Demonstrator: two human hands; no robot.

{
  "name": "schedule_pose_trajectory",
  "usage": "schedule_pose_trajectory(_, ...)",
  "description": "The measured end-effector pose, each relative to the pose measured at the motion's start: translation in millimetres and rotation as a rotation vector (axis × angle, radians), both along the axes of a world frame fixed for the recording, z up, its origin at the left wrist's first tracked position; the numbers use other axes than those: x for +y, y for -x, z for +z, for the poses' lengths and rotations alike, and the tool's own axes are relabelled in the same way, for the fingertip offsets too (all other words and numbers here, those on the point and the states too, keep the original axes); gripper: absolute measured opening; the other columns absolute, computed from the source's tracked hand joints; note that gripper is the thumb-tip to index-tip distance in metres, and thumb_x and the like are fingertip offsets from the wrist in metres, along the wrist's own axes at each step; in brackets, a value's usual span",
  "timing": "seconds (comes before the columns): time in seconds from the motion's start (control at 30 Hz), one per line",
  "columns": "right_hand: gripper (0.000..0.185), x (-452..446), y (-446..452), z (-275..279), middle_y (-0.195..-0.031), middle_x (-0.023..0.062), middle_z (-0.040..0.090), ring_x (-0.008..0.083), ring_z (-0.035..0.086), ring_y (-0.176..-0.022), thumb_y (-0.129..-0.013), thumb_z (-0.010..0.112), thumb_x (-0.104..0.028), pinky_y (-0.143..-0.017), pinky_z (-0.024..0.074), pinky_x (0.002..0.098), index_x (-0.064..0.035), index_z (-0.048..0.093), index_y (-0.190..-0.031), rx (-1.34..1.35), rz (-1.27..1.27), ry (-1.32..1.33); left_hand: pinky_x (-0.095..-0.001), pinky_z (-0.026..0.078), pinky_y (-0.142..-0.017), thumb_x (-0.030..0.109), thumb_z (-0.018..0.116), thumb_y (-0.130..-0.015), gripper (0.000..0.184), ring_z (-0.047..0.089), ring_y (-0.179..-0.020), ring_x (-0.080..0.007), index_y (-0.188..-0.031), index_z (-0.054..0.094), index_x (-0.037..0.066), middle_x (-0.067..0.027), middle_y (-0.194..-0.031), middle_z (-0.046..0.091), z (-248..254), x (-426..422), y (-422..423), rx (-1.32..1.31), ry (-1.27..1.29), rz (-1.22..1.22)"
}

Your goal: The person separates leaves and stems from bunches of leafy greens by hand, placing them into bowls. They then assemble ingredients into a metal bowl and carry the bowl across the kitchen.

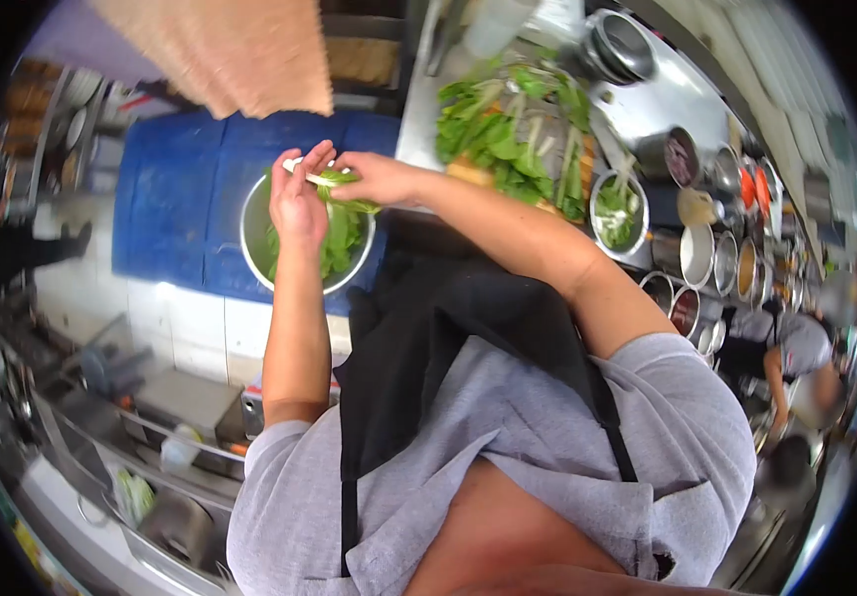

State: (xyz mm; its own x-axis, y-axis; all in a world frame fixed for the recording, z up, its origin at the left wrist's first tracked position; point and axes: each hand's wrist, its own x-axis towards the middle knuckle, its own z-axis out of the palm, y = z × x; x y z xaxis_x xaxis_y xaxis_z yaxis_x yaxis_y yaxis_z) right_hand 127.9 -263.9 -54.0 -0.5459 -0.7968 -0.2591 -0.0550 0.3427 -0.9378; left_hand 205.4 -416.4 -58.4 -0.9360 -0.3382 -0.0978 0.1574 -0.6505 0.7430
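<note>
Both hands are together over a metal bowl with leafy greens in it. Between them is a leafy green stalk with a pale stem. My left hand has the stem end between thumb and fingers, its fingers partly curled. My right hand is closed on the leafy part, fingertips bent down toward the left hand. Some leaf hangs below the right hand. The bowl stands on a blue lid-like surface.
On the steel counter to the right lie more leafy greens on a wooden board. A metal bowl of cut greens stands near several pots. Another person works far right. A brown cloth or paper sheet hangs ahead.
</note>
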Motion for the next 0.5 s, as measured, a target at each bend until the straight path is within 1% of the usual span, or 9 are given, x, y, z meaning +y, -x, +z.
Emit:
schedule_pose_trajectory(0.03,0.055,17,0,6,-0.113,0.0195,0.062,0.0284,0.06,-0.104,-0.081,0.075,-0.036,-0.09,0.0467,0.0363,-0.0035,0.056,-0.122,0.023,-0.062,-0.027,-0.049,0.038,-0.105,0.01,0.046,-0.098,0.017,0.055,-0.118,-0.0342,-0.114,0.046,0.007,-0.0307,-0.125,0.056,5,20,9,-0.022,-0.034,-0.016)
schedule_pose_trajectory(0.07,0.054,33,2,-5,-0.111,0.0193,0.063,0.0274,0.06,-0.105,-0.08,0.075,-0.033,-0.09,0.0465,0.0358,-0.0031,0.057,-0.121,-0.087,-0.104,-0.025,-0.049,0.038,-0.105,0.01,0.046,-0.098,0.017,0.055,-0.118,-0.0342,-0.114,0.046,0.007,-0.0307,-0.125,0.056,8,39,17,-0.012,-0.04,-0.055)
schedule_pose_trajectory(0.13,0.052,79,-1,16,-0.11,0.0185,0.063,0.0268,0.06,-0.104,-0.079,0.075,-0.03,-0.09,0.0466,0.0364,-0.0026,0.057,-0.12,0.039,-0.175,-0.019,-0.0463,0.039,-0.103,0.011,0.049,-0.097,0.017,0.054,-0.119,-0.0322,-0.114,0.047,0.008,-0.0283,-0.129,0.055,11,73,30,-0.066,0.094,-0.196)
schedule_pose_trajectory(0.2,0.049,133,-5,20,-0.111,0.0167,0.063,0.0268,0.059,-0.106,-0.08,0.074,-0.023,-0.094,0.0445,0.0354,-0.0024,0.056,-0.121,0.124,-0.31,-0.015,-0.0343,0.041,-0.097,0.015,0.052,-0.097,0.019,0.056,-0.116,-0.025,-0.115,0.05,0.01,-0.0135,-0.132,0.058,18,101,36,-0.143,0.199,-0.312)
schedule_pose_trajectory(0.27,0.046,194,-14,42,-0.116,0.0156,0.061,0.0272,0.056,-0.112,-0.084,0.071,-0.022,-0.098,0.0418,0.0362,-0.0046,0.056,-0.123,0.308,-0.451,-0.072,-0.0313,0.042,-0.092,0.016,0.054,-0.097,0.026,0.056,-0.112,-0.0196,-0.122,0.052,0.009,-0.0088,-0.127,0.061,27,118,50,-0.125,0.405,-0.36)
schedule_pose_trajectory(0.33,0.045,254,-30,80,-0.117,0.0139,0.06,0.026,0.057,-0.11,-0.085,0.07,-0.021,-0.097,0.0427,0.0368,-0.0071,0.055,-0.125,0.273,-0.649,-0.183,-0.0281,0.044,-0.089,0.018,0.06,-0.094,0.03,0.058,-0.098,-0.015,-0.121,0.057,0.004,-0.006,-0.108,0.066,23,128,81,-0.057,0.649,-0.344)
schedule_pose_trajectory(0.37,0.042,283,-38,93,-0.111,0.0115,0.062,0.0236,0.059,-0.103,-0.085,0.07,-0.02,-0.094,0.0445,0.0347,-0.0057,0.056,-0.123,0.097,-0.783,-0.165,-0.0289,0.047,-0.084,0.019,0.063,-0.092,0.029,0.059,-0.092,-0.0135,-0.116,0.061,0.002,-0.0064,-0.101,0.066,28,135,98,-0.04,0.75,-0.327)
schedule_pose_trajectory(0.43,0.037,343,-52,82,-0.102,0.0093,0.064,0.0167,0.059,-0.098,-0.086,0.069,-0.016,-0.086,0.0469,0.0313,-0.0023,0.058,-0.119,0.363,-1.006,-0.14,-0.0297,0.049,-0.082,0.02,0.062,-0.09,0.03,0.063,-0.09,-0.0165,-0.114,0.062,0.001,-0.0099,-0.099,0.068,29,152,139,0.011,0.932,-0.374)
schedule_pose_trajectory(0.5,0.037,378,-68,88,-0.102,0.0099,0.066,0.0161,0.061,-0.094,-0.086,0.068,-0.016,-0.085,0.0476,0.0313,0.0003,0.057,-0.119,0.305,-1.191,-0.059,-0.0312,0.05,-0.082,0.021,0.062,-0.09,0.032,0.065,-0.092,-0.0196,-0.115,0.062,0.001,-0.0125,-0.102,0.069,34,176,171,0.032,1.025,-0.418)
